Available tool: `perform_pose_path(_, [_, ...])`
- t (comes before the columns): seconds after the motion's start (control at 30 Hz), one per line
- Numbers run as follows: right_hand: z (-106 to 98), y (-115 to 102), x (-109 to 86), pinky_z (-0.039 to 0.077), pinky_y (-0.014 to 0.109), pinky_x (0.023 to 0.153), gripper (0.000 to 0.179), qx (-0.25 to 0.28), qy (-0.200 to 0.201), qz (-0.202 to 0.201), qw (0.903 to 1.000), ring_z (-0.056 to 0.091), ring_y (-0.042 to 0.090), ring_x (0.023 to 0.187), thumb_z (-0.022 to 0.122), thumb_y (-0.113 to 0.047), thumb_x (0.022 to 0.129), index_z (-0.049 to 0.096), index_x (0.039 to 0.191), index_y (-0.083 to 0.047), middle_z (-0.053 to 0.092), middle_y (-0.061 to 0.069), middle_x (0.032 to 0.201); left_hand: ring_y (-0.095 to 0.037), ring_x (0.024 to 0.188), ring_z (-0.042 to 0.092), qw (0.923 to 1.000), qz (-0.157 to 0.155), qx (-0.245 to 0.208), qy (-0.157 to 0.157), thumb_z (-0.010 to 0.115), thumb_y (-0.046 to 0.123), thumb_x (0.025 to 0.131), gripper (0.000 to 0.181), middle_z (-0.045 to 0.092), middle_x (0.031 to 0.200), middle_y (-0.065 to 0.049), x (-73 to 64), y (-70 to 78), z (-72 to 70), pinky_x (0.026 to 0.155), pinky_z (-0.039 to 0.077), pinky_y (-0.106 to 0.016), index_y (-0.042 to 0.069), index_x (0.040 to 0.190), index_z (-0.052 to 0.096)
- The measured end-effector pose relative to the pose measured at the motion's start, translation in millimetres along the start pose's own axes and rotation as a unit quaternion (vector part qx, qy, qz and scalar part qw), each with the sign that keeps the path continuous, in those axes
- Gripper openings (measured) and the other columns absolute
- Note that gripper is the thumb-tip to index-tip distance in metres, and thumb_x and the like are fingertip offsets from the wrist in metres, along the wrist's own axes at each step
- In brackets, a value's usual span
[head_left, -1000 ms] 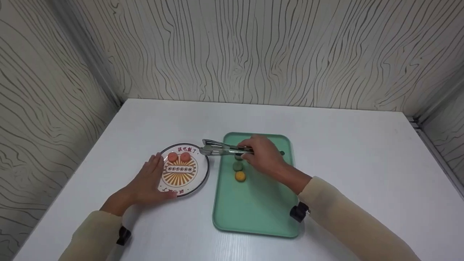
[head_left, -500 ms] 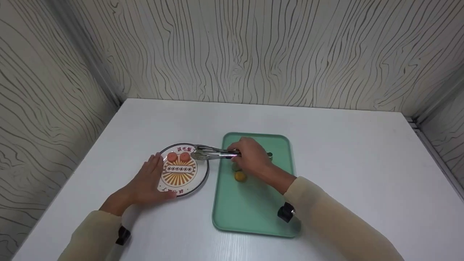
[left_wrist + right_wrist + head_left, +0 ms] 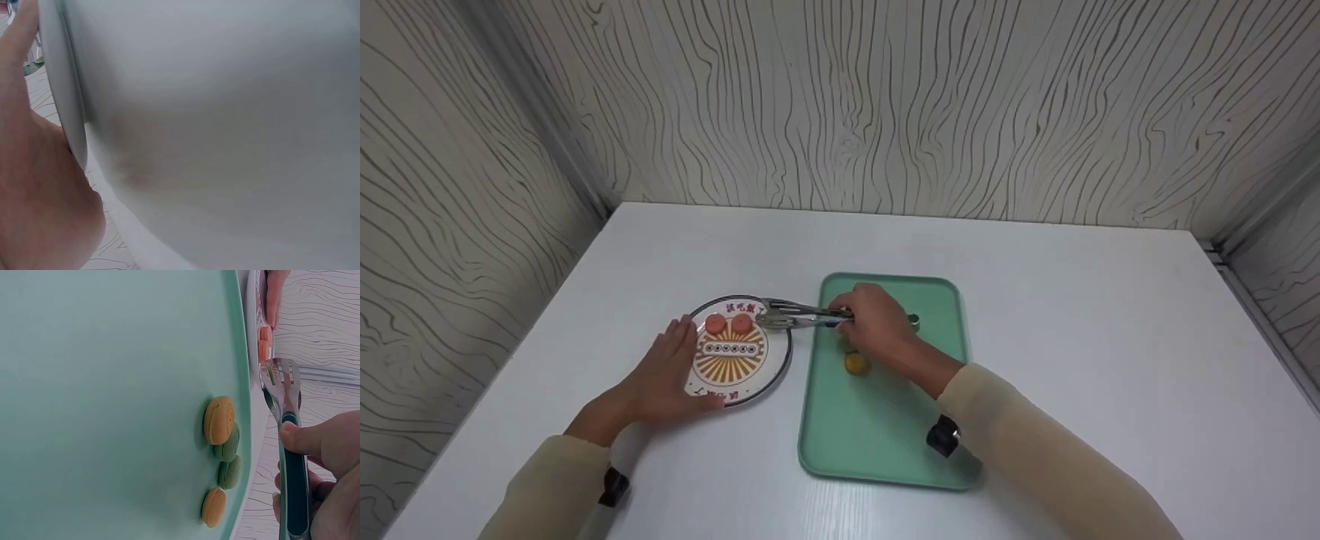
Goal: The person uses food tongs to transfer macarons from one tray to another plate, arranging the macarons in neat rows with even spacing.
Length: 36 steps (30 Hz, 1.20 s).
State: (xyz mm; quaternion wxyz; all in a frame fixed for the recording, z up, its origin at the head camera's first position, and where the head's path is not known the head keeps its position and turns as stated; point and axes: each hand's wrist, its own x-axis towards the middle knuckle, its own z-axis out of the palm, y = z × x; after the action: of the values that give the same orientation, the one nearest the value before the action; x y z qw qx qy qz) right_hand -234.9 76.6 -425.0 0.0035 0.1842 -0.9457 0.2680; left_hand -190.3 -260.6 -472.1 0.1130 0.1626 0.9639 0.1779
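My left hand (image 3: 664, 375) rests against the left rim of a round white plate (image 3: 769, 375), fingers straight and thumb spread along its near edge. Two pink macarons (image 3: 742, 323) lie side by side on the plate's upper half. My right hand (image 3: 877, 322) grips metal tongs (image 3: 810, 321) with dark handle inlays, thumb on top in the right wrist view. The slotted tong tips overlap the plate's right side, just right of the pink macarons. A green macaron (image 3: 270, 374) shows through the slots, between the tips.
A green rectangular tray (image 3: 877, 442) lies right of the plate on the white table (image 3: 1095, 360). In the right wrist view it bears yellow macarons (image 3: 219, 420) and green macarons (image 3: 229, 472) near one edge. Wood-patterned panels (image 3: 885, 112) stand behind the table.
My right hand has moved left with the tongs, whose tips came from the plate's edge to over its right side, then nearly stopped. My left hand and the plate stay put.
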Motion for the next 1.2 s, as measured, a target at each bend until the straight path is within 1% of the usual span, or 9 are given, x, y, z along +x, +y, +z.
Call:
perform_pose_path(0.17, [2.0, -2.7, 1.6, 0.053, 0.037, 0.082, 0.023, -0.011, -0.002, 0.002, 0.9999, 0.057, 0.017, 0.092, 0.075, -0.008, 0.093, 0.078, 0.115, -0.011, 0.068, 0.003, 0.103, -0.046, 0.154, -0.003, 1.0000, 0.003, -0.003, 0.006, 0.068, 0.070, 0.083, 0.127, 0.001, 0.166, -0.030, -1.4, 1.4, 0.3, 0.123, 0.007, -0.060, -0.014, 0.157, 0.007])
perform_pose_path(0.33, [3.8, -4.5, 3.2, 0.054, 0.037, 0.082, 0.024, -0.026, 0.001, -0.005, 0.9997, 0.059, 0.020, 0.096, 0.076, -0.007, 0.091, 0.079, 0.114, -0.012, 0.069, 0.005, 0.103, -0.046, 0.154, -0.002, 1.0000, 0.000, 0.002, 0.006, 0.067, 0.070, 0.082, 0.127, 0.002, 0.166, -0.030, -1.7, 3.5, -0.5, 0.123, 0.008, -0.060, -0.013, 0.157, 0.008])
perform_pose_path(0.53, [4.5, -6.5, 2.6, 0.054, 0.039, 0.082, 0.024, -0.032, 0.007, -0.016, 0.9993, 0.059, 0.022, 0.095, 0.077, -0.005, 0.090, 0.080, 0.112, -0.011, 0.067, 0.007, 0.100, -0.047, 0.154, -0.002, 0.9999, -0.004, 0.012, 0.000, 0.066, 0.072, 0.082, 0.127, 0.002, 0.166, -0.030, -0.8, 5.1, -2.4, 0.122, 0.009, -0.061, -0.013, 0.157, 0.009])
perform_pose_path(0.7, [3.9, -8.6, 1.7, 0.053, 0.039, 0.081, 0.024, -0.027, 0.003, -0.014, 0.9995, 0.057, 0.021, 0.093, 0.076, -0.004, 0.090, 0.079, 0.113, -0.010, 0.067, 0.008, 0.100, -0.047, 0.154, -0.002, 0.9999, -0.005, 0.011, -0.002, 0.066, 0.072, 0.082, 0.128, 0.002, 0.166, -0.030, -0.4, 4.5, -2.1, 0.123, 0.008, -0.061, -0.013, 0.157, 0.009])
perform_pose_path(1.0, [5.9, -9.9, 1.9, 0.054, 0.038, 0.081, 0.026, -0.027, 0.000, -0.011, 0.9996, 0.057, 0.021, 0.093, 0.077, -0.003, 0.089, 0.079, 0.114, -0.010, 0.067, 0.009, 0.101, -0.046, 0.154, -0.003, 0.9999, -0.004, 0.010, 0.002, 0.067, 0.073, 0.081, 0.129, 0.001, 0.167, -0.029, 0.0, 3.6, -1.0, 0.123, 0.008, -0.060, -0.013, 0.157, 0.008])
perform_pose_path(1.2, [6.2, -10.3, 1.5, 0.053, 0.038, 0.079, 0.028, -0.036, 0.006, -0.021, 0.9991, 0.056, 0.020, 0.090, 0.076, -0.003, 0.089, 0.079, 0.115, -0.010, 0.067, 0.009, 0.099, -0.048, 0.153, -0.001, 1.0000, 0.003, 0.007, 0.005, 0.069, 0.069, 0.081, 0.128, 0.003, 0.166, -0.031, -0.9, 5.2, -2.8, 0.122, 0.009, -0.061, -0.015, 0.156, 0.009])
